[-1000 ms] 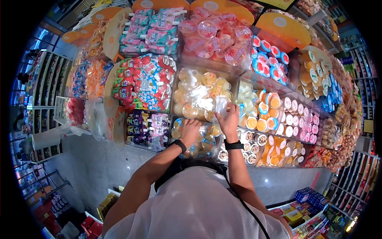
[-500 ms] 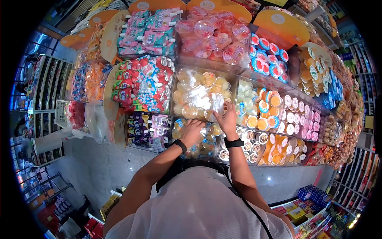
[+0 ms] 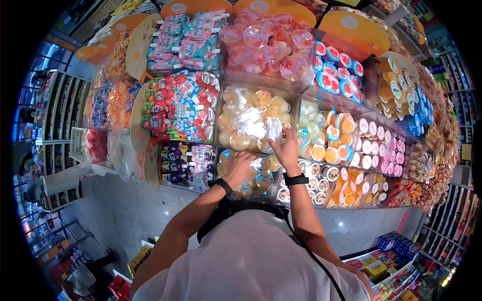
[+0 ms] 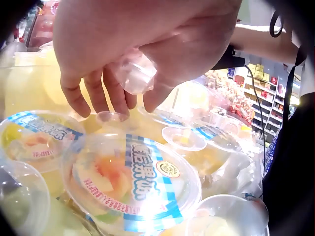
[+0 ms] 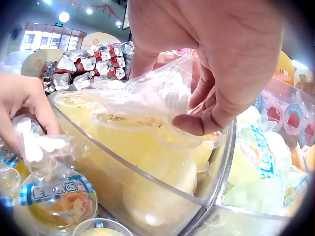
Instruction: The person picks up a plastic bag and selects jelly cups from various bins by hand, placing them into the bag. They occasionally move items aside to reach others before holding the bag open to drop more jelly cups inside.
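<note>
Clear plastic bag [image 5: 160,88] is lying over the yellow jelly cups [image 3: 239,141] in the middle bin [image 5: 147,175], pinched by the right hand [image 5: 224,46], while the left hand [image 4: 147,37] has its fingers curled round some crumpled plastic [image 4: 134,73] above the peach-labelled cups [image 4: 101,179] in front, can't tell if it's the same bag. Getting hold of the plastic looks done imo, but I can't make out an open mouth, so spreading it is probably left

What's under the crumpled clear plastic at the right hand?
Under the clear plastic: pale yellow cups in a clear-walled bin. The plastic and its glare hide some cup tops; the cups cover the bin's bottom.
</note>
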Demonstrator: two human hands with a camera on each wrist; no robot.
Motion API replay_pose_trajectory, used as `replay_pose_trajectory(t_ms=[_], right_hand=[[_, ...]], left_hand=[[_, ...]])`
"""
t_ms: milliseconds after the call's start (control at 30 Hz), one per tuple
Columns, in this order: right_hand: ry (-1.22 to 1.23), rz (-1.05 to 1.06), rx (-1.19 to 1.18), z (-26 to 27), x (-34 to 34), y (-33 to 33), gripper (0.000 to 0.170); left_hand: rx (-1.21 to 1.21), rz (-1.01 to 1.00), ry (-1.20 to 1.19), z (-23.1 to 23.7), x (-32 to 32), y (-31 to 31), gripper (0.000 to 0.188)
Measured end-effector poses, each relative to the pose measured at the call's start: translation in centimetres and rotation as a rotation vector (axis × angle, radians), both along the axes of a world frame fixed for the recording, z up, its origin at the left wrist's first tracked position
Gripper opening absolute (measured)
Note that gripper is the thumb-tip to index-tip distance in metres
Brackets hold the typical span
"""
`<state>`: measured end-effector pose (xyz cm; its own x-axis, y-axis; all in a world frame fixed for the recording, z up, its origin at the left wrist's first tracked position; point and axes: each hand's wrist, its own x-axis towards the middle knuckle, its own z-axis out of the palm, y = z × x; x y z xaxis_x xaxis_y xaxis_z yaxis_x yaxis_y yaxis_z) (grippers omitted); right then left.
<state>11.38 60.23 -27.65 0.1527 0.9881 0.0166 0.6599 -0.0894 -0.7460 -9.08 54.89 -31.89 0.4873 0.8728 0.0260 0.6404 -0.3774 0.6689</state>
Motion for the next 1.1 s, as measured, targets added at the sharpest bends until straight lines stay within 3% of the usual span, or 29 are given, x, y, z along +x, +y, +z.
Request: replay_pose_trajectory(t_ms=[133,267,333,467,533,600,700,767,900,1100], right_hand=[[-0.011,0.021,0.052,0.1,0.4,0.2,0.063],[0.203,0.097,-0.039,1.1,1.4,1.0,0.043],[0.301,0.134,-0.037,1.0,2.3,1.7,0.035],[0.316,0.174,-0.069,1.1,3.8,3.4,0.025],[-0.051,0.215,0.140,1.4,4.3,5.0,0.028],[-0.129,0.201,0.176,1.7,4.3,6.2,0.027],[-0.259,0.149,0.148,2.0,3.6,7.5,0.020],[-0.405,0.121,-0.096,1.7,2.9,8.0,0.014],[-0.434,0.106,-0.179,-0.3,1.9,8.5,0.014],[-0.366,0.129,-0.098,-0.8,1.4,8.4,0.032]], left_hand=[[-0.090,0.012,-0.068,2.8,-0.2,0.0,0.046],[-0.099,0.023,-0.217,6.1,1.0,0.9,0.043],[0.018,0.030,-0.245,7.9,2.2,2.2,0.052],[0.173,-0.049,-0.049,8.8,4.0,5.2,0.062],[0.174,-0.053,0.112,7.3,4.6,6.0,0.066],[0.154,-0.036,0.109,6.4,4.8,5.8,0.064],[0.139,-0.025,0.200,6.3,4.2,5.8,0.064],[0.139,-0.028,0.164,6.0,3.8,6.0,0.064],[0.139,-0.011,0.152,5.5,3.8,5.9,0.064],[0.136,-0.008,0.128,5.5,3.5,5.7,0.064]])
